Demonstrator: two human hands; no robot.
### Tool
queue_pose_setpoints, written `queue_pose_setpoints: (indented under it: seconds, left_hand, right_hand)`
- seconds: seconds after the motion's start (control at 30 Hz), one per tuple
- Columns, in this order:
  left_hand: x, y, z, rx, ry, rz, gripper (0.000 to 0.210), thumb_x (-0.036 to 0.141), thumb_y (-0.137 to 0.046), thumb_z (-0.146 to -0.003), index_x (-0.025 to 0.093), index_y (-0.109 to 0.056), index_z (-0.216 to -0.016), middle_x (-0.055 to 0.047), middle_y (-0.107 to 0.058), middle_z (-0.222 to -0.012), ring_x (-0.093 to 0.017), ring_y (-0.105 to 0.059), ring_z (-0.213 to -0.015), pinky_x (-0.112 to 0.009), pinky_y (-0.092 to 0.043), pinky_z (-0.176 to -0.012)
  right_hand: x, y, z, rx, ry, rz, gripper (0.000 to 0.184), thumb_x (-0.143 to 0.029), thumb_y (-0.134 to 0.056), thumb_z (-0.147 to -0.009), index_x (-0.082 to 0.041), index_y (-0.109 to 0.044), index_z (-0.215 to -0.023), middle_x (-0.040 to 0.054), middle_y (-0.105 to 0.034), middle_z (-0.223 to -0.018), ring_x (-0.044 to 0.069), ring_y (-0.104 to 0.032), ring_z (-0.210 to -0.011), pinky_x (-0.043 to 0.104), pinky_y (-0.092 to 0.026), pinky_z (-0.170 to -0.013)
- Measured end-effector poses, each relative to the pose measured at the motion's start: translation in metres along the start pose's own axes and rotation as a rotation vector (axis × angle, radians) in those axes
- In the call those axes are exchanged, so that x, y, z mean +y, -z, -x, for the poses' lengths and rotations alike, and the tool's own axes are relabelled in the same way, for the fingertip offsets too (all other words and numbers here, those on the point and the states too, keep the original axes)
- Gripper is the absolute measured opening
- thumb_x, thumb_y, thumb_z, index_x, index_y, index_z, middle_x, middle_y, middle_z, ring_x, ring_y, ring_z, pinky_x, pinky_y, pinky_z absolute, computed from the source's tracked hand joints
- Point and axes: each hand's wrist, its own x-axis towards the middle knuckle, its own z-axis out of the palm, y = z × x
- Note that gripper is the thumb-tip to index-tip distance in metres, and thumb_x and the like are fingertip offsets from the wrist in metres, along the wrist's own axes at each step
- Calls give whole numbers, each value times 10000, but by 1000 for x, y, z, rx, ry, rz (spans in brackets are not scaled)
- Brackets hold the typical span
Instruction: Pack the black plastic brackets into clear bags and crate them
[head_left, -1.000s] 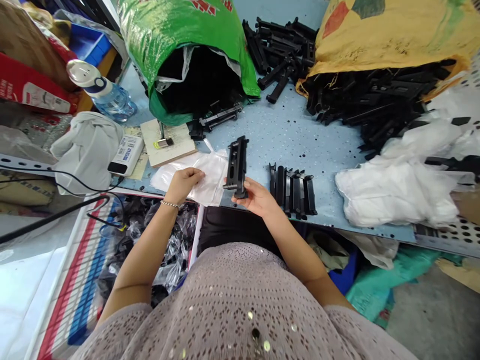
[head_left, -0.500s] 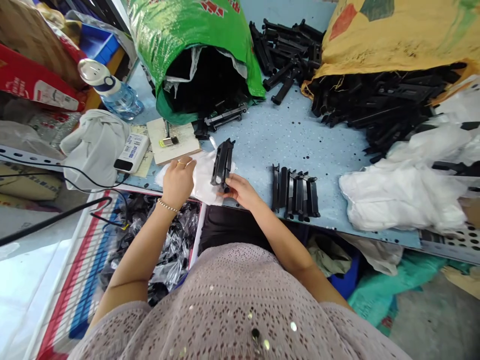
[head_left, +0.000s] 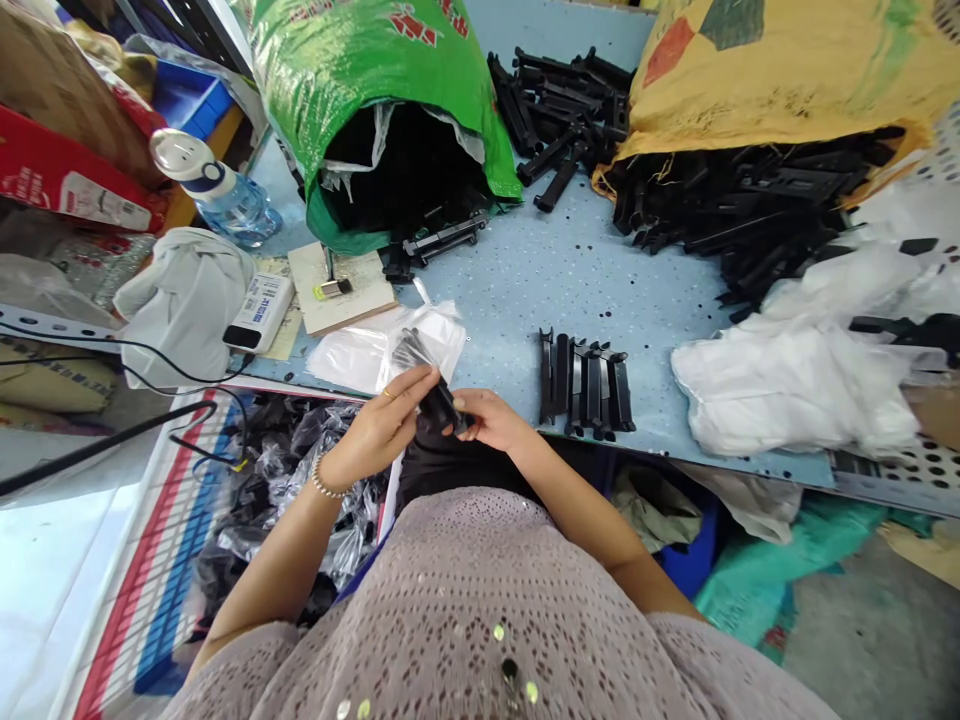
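Observation:
Both hands meet at the near table edge on one black plastic part (head_left: 431, 388) that sits inside a clear plastic bag (head_left: 400, 352). My left hand (head_left: 390, 425) grips the bag around the part from the left. My right hand (head_left: 487, 420) holds the part's near end. More clear bags (head_left: 360, 350) lie flat on the blue table (head_left: 540, 270) just beyond my hands. To the right of my right hand, a row of several black parts (head_left: 585, 383) stands side by side.
A green sack (head_left: 375, 90) and a yellow sack (head_left: 780, 70) spill black parts (head_left: 735, 205) at the back. White plastic bags (head_left: 795, 385) heap at the right. A water bottle (head_left: 214, 190), a white cloth (head_left: 180, 300), a small box (head_left: 259, 310) and a wooden block (head_left: 341, 285) sit left. Bagged parts (head_left: 300, 480) fill a bin below.
My right hand brought the black part from upright over the table down to the near edge. My left hand lifted a clear bag off the pile, and the part now sits in it.

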Motion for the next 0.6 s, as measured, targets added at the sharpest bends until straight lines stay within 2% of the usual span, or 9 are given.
queue_pose_setpoints:
  seconds: [0.07, 0.13, 0.2, 0.23, 0.33, 0.4, 0.43, 0.53, 0.6]
  left_hand:
    - [-1, -5, 2, 59, -11, 14, 783, -4, -456, -955, 310, -304, -1655, -141, -492, -1576, -244, -518, -1457, -415, -496, -1198]
    - [-3, -8, 2, 123, -5, -6, 800, -6, -478, -950, 314, -290, -1659, -147, -484, -1575, -258, -506, -1469, -432, -501, -1194]
    - [-1, -12, 0, 148, -32, -31, 816, -11, -483, -946, 305, -265, -1667, -156, -479, -1577, -264, -496, -1478, -433, -498, -1198]
    - [2, -14, 0, 136, -67, -35, 823, -16, -476, -944, 301, -253, -1670, -155, -485, -1573, -258, -499, -1476, -424, -500, -1198]
    - [17, -21, -1, 3, -200, -48, 836, -30, -428, -936, 277, -208, -1681, -148, -507, -1566, -238, -543, -1440, -397, -537, -1167]
    - [25, -23, 1, -82, -223, -103, 812, -14, -423, -941, 238, -205, -1682, -164, -527, -1548, -251, -587, -1397, -403, -578, -1122]
    - [28, -22, 3, -101, -207, -146, 785, 10, -441, -953, 221, -225, -1677, -173, -543, -1530, -261, -607, -1375, -408, -589, -1107]
    - [36, -9, 15, -29, -115, -277, 689, 87, -527, -980, 222, -355, -1633, -162, -617, -1443, -264, -666, -1295, -401, -582, -1111]
    - [41, 9, 33, 14, -45, -324, 631, 115, -569, -979, 244, -442, -1583, -131, -668, -1378, -240, -707, -1217, -371, -577, -1108]
  right_hand:
    - [2, 0, 10, -47, 42, 12, 286, -373, -811, -794, -133, -677, -873, 30, -718, -639, 79, -538, -446, 148, -384, -381]
    - [4, 0, 15, -57, 64, -96, 313, -433, -804, -768, -164, -651, -811, -25, -645, -572, 49, -415, -406, 137, -305, -352]
    - [4, -1, 17, -24, 72, -142, 347, -482, -785, -756, -183, -610, -754, -49, -587, -544, 41, -332, -400, 145, -262, -341]
    - [3, -3, 18, 12, 78, -94, 349, -492, -775, -766, -186, -607, -755, -44, -588, -555, 47, -345, -409, 155, -267, -346]
    - [-1, -12, 22, 187, 157, 307, 298, -453, -766, -824, -188, -633, -800, -21, -613, -600, 90, -487, -466, 194, -363, -403]
    - [-4, -19, 29, 295, 238, 575, 243, -426, -722, -895, -195, -655, -866, -17, -625, -648, 117, -565, -526, 221, -446, -474]
    - [-5, -23, 32, 290, 259, 658, 231, -429, -677, -937, -199, -668, -913, -10, -638, -690, 129, -596, -567, 241, -490, -522]
    - [-9, -35, 43, 48, 282, 825, 278, -432, -629, -987, -211, -713, -1134, 49, -692, -989, 177, -681, -870, 329, -592, -774]
    - [-14, -43, 50, -156, 293, 973, 347, -396, -695, -961, -228, -711, -1265, 78, -661, -1193, 200, -651, -1089, 372, -563, -958]
